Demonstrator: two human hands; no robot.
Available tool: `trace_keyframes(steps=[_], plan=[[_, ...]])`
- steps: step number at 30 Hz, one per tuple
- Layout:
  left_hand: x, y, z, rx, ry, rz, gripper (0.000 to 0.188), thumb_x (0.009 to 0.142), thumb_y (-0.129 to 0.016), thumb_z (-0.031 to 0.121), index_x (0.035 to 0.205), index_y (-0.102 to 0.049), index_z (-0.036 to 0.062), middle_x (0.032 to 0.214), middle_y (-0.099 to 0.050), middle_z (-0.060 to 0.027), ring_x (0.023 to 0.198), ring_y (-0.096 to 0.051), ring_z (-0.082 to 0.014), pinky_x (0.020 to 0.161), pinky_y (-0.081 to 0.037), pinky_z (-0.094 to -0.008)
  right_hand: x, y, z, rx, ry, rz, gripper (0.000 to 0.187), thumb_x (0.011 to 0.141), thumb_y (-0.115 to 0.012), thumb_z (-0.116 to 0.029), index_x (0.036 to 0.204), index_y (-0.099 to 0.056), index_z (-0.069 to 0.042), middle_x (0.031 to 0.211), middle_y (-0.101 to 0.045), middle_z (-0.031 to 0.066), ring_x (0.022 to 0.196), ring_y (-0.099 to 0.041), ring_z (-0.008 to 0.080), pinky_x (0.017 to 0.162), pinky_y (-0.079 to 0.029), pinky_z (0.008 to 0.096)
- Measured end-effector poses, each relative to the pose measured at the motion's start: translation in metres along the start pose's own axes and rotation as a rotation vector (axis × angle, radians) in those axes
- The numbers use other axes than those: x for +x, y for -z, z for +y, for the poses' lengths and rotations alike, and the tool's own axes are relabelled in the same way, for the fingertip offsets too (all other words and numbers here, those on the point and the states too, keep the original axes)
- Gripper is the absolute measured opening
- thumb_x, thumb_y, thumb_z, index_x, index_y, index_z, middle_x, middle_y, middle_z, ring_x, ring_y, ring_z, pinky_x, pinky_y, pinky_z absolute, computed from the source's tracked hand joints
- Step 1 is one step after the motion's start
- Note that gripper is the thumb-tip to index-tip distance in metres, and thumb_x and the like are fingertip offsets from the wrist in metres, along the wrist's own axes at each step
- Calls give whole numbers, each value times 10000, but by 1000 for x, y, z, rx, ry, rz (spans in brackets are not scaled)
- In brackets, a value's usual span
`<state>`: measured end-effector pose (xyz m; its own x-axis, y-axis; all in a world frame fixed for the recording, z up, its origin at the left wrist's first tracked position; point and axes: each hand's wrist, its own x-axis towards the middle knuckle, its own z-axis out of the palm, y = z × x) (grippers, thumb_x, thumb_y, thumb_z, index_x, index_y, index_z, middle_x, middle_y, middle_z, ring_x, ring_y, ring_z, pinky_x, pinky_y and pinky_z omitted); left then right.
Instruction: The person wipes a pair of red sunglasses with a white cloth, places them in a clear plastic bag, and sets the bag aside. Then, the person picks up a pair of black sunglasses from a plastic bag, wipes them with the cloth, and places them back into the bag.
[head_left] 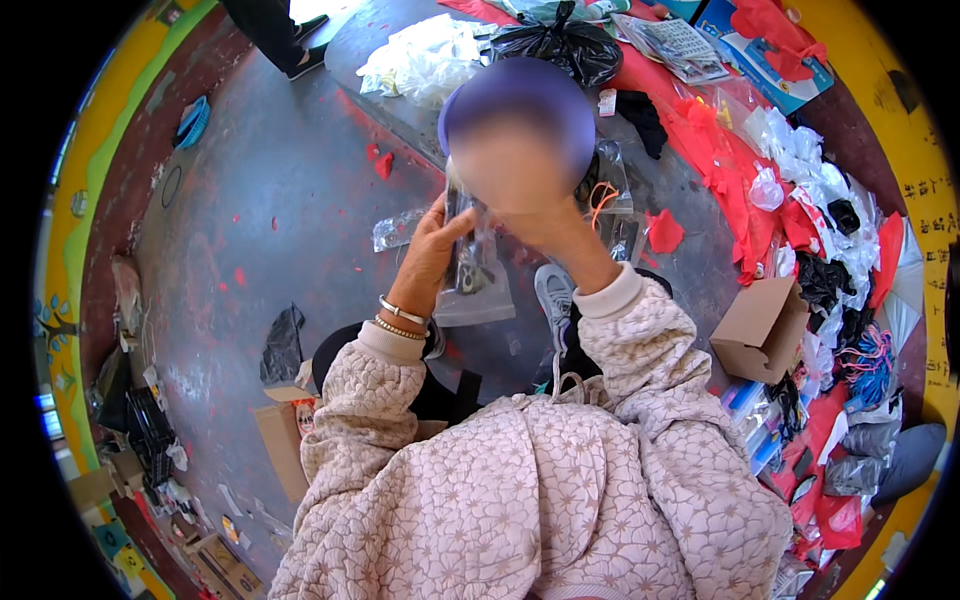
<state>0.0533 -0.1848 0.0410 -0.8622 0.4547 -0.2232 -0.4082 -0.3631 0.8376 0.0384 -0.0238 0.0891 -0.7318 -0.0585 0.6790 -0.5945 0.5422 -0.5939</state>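
Observation:
My left hand [437, 245], with bracelets at the wrist, is closed around the side of a clear plastic bag [478, 290]. Something dark and narrow shows inside the bag, but its kind is unclear. From the right, my right hand [568, 238] reaches toward the same spot. Its fingers vanish in a blurred patch, so I cannot tell what they hold or touch. Behind the hands appears a round purple thing [516, 75], mostly blurred. Another clear bag [396, 231] lies on the floor to the left of my left hand.
White plastic bags [420, 58] and a black bag [556, 45] lie at the far side. Red sheeting [722, 165] with piled bags runs along the right, beside an opened cardboard box [760, 330]. Another person's legs [268, 35] stand far left. Another carton [282, 448] sits near my left sleeve.

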Motion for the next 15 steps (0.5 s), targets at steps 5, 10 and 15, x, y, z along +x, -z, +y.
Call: trace_keyframes(steps=[5, 10, 15], plan=[[-10, -12, -5, 147, -19, -52, 449, 802, -625, 105, 1209, -449, 32, 1030, -585, -42, 847, -598, -105, 702, -502, -240, -7, -34, 50, -292, -33, -213, 154, 764, -575, -216, 845, -624, -94, 800, -591, 106, 701, -595, 327, 615, -469, 403], [-13, -9, 5, -15, 88, -70, 487, 807, -615, 111, 1243, -421, 11, 1029, -597, -87, 829, -613, -122, 652, -536, -236, 19, 25, 77, -31, -412, 98, 283, 780, -633, -273, 618, -603, -43, 563, -588, 75, 544, -581, 166, 517, -441, 322], [-14, -3, 5, -127, 141, -123, 457, 828, -593, 125, 1228, -421, -11, 1049, -593, -128, 825, -624, -133, 650, -553, -240, 13, 44, 59, 509, -787, 49, 327, 761, -690, -257, 544, -554, -54, 523, -514, -16, 475, -466, 42, 439, -362, 223]])
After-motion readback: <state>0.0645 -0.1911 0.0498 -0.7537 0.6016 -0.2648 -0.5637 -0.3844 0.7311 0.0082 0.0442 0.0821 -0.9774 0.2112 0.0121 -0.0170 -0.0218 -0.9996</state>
